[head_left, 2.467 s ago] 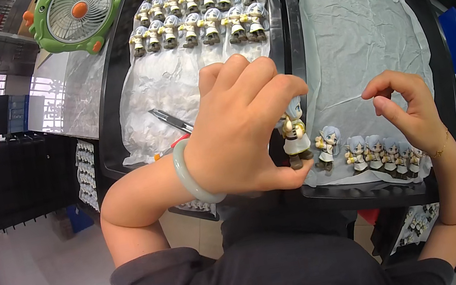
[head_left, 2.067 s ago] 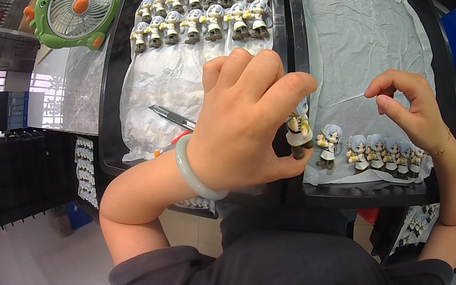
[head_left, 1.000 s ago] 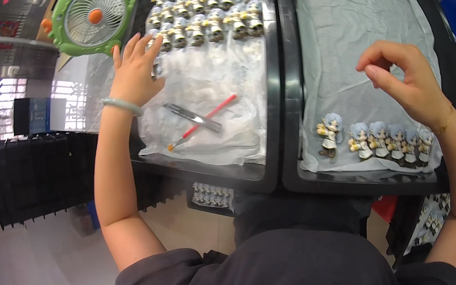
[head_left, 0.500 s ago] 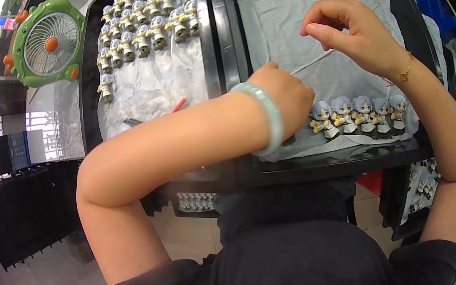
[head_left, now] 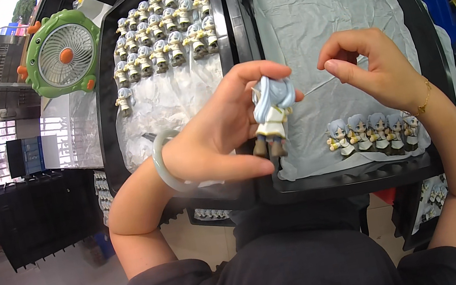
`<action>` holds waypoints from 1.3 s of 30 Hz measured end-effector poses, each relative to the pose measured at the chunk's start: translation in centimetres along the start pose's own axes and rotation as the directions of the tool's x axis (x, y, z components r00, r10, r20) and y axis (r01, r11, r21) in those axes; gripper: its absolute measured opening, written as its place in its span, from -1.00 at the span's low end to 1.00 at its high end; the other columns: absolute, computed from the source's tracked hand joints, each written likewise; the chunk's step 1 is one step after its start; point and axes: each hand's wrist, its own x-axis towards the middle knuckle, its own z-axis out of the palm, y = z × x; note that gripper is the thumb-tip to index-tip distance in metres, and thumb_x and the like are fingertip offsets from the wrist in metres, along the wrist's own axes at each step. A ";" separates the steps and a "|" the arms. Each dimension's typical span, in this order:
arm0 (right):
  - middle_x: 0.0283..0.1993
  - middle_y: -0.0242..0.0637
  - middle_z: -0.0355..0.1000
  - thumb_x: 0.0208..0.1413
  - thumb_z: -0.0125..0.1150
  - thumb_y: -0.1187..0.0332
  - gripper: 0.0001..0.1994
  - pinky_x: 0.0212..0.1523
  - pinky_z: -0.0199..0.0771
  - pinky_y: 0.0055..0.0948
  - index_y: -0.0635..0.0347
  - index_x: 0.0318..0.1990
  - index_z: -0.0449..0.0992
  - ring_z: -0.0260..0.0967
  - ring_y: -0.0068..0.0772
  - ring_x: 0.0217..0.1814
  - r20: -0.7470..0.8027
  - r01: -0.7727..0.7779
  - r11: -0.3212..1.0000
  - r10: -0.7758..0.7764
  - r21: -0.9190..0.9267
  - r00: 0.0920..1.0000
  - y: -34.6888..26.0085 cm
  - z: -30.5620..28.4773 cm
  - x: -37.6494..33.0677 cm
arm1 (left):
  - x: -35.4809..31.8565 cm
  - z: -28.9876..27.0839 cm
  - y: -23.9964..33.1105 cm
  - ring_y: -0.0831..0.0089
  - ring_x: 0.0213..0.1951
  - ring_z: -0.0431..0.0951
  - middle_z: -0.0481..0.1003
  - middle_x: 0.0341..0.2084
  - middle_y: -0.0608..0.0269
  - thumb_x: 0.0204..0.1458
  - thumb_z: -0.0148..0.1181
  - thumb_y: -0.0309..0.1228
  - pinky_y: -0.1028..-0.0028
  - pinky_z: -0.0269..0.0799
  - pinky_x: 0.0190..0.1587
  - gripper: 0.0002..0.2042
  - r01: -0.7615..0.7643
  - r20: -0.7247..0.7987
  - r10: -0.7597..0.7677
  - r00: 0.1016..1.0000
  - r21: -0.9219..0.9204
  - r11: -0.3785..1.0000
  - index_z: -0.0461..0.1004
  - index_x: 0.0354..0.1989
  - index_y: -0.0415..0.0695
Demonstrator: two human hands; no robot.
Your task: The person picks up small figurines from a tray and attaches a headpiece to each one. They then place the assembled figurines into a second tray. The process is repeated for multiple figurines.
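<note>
Shirt: the person in front of me wears a dark grey, almost black top [head_left: 315,255], plain cloth with soft creases near the left side.
Left sleeve [head_left: 163,276]: short and loose, ending above the elbow in a wide turned-up hem.
Right sleeve [head_left: 438,264]: the same dark cloth, also short.
Left wrist: a thick, smooth, rounded bangle [head_left: 161,165] in pale milky green, on the bare left hand's [head_left: 213,130] side.
Right wrist: a fine gold-coloured bracelet [head_left: 427,87] with a small ornament, below the bare right hand [head_left: 376,64].
Below the shirt: black clothing [head_left: 290,220], details lost in shadow.

No readable text, labels or numbers
</note>
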 end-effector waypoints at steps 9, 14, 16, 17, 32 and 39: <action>-0.59 -0.46 0.31 0.00 0.08 0.39 -0.86 -0.48 0.21 -0.65 0.29 -0.46 0.44 0.17 -0.69 -0.55 0.013 -0.068 0.998 0.068 0.005 0.998 0.1 -0.1 0.2 | -0.3 -0.6 -1.2 0.20 -0.09 0.41 0.16 0.05 -0.20 -0.43 0.22 -0.67 0.35 0.29 -0.02 -0.14 -0.240 0.137 0.225 0.965 0.100 0.966 -0.09 0.14 -0.01; -0.58 -0.45 0.33 -0.01 0.08 0.38 -0.86 -0.47 0.21 -0.64 0.29 -0.45 0.45 0.18 -0.68 -0.54 0.019 -0.079 0.997 0.079 -0.003 0.997 0.0 -0.1 0.2 | -0.8 -1.1 -0.7 0.26 -0.05 0.33 0.26 -0.07 0.00 -0.43 0.20 -0.58 0.36 0.22 0.00 -0.25 -0.271 0.112 0.256 0.960 0.592 0.759 0.08 0.09 -0.07; -0.57 -0.44 0.33 -0.02 0.08 0.38 -0.86 -0.47 0.21 -0.64 0.28 -0.44 0.45 0.18 -0.68 -0.54 0.012 -0.067 0.998 0.067 -0.001 0.998 0.1 0.0 0.2 | -0.9 -0.4 0.3 0.31 -0.16 0.31 0.29 -0.21 0.13 -0.47 0.25 -0.51 0.41 0.21 -0.10 -0.32 -0.216 0.066 0.290 0.955 0.825 0.523 0.21 0.02 -0.11; -0.57 -0.44 0.33 -0.02 0.08 0.38 -0.86 -0.46 0.21 -0.64 0.28 -0.44 0.45 0.18 -0.67 -0.53 0.008 -0.060 0.998 0.060 -0.001 0.998 0.1 0.0 0.2 | -0.9 0.0 0.7 0.34 -0.22 0.30 0.30 -0.28 0.19 -0.48 0.27 -0.47 0.43 0.21 -0.15 -0.35 -0.171 0.047 0.310 0.949 0.908 0.383 0.28 -0.02 -0.12; -0.54 -0.45 0.33 0.00 0.06 0.38 -0.86 -0.42 0.22 -0.64 0.28 -0.44 0.44 0.21 -0.68 -0.50 0.022 -0.079 0.997 0.079 0.003 0.997 -0.1 -0.1 0.2 | -1.0 0.1 0.3 0.36 -0.43 0.18 0.24 -0.48 0.32 -0.61 0.40 -0.30 0.46 0.06 -0.33 -0.33 -0.147 0.074 0.394 0.916 0.976 0.159 0.40 -0.11 -0.07; -0.52 -0.43 0.34 0.00 0.06 0.38 -0.86 -0.41 0.24 -0.65 0.28 -0.44 0.44 0.23 -0.67 -0.49 -0.008 -0.119 0.993 0.119 0.006 0.993 0.1 -0.2 0.3 | -1.3 -0.9 2.4 0.37 -0.28 0.32 0.36 -0.30 0.21 -0.47 0.32 -0.33 0.48 0.15 -0.16 -0.38 -0.186 0.087 0.449 0.889 0.966 0.181 0.34 -0.08 -0.18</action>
